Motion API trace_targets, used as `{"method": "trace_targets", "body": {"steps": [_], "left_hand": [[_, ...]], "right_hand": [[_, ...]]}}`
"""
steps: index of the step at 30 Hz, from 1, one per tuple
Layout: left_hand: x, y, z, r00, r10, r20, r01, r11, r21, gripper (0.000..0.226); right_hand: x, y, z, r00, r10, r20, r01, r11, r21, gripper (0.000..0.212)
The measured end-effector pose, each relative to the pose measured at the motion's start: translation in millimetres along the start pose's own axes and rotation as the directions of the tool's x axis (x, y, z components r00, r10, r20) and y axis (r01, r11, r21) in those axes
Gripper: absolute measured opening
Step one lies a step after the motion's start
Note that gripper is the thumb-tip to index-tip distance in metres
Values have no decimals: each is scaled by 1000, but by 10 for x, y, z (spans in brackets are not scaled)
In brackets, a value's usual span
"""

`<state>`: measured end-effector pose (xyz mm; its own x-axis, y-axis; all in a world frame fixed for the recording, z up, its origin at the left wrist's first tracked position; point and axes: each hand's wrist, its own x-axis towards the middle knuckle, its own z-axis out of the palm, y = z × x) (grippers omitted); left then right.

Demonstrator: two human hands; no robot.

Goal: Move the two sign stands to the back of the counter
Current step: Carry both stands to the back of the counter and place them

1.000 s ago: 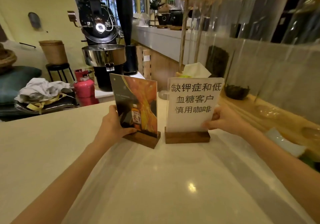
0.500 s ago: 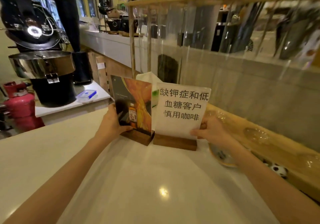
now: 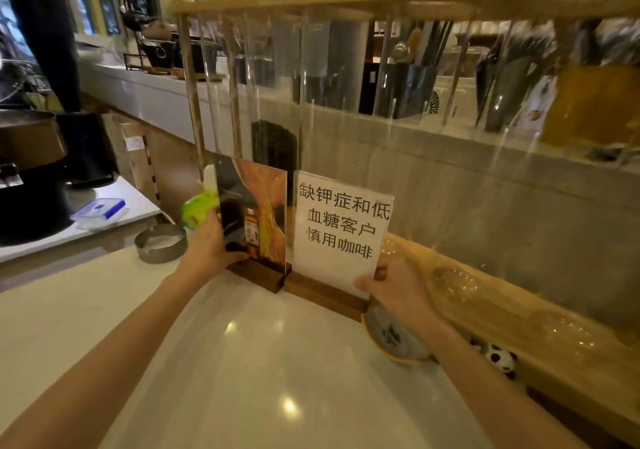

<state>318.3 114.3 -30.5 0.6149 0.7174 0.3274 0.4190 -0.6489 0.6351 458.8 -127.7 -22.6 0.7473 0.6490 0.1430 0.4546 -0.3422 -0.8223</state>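
Observation:
Two sign stands with dark wooden bases stand side by side on the pale counter, their bases touching, close to the wooden rack at the back. The left one is an orange poster sign stand showing a bottle; my left hand grips its left edge. The right one is a white text sign stand with black Chinese characters; my right hand holds its lower right corner, thumb on the front.
A wooden rack with clear tall tubes runs along the back right. A round metal tin and a green packet sit left of the poster. A yellow-rimmed dish and a small panda figure lie beside my right forearm.
Both hands have carried the two stands away from me and to the right, up near the wooden rack. The bases have come together, and the view has swung right.

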Motion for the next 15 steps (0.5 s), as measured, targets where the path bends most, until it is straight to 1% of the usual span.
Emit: {"method": "trace_targets", "body": {"steps": [8, 12, 15], "left_hand": [[217, 141, 190, 1000, -12, 3, 12, 999, -52, 93], [305, 164, 268, 1000, -6, -8, 6, 999, -46, 94], [315, 204, 310, 999, 26, -30, -27, 999, -31, 93]], "right_hand": [[25, 61, -6, 997, -23, -74, 19, 998, -55, 43], [35, 62, -7, 997, -37, -67, 34, 998, -52, 43], [51, 82, 12, 997, -32, -76, 27, 997, -69, 41]]}}
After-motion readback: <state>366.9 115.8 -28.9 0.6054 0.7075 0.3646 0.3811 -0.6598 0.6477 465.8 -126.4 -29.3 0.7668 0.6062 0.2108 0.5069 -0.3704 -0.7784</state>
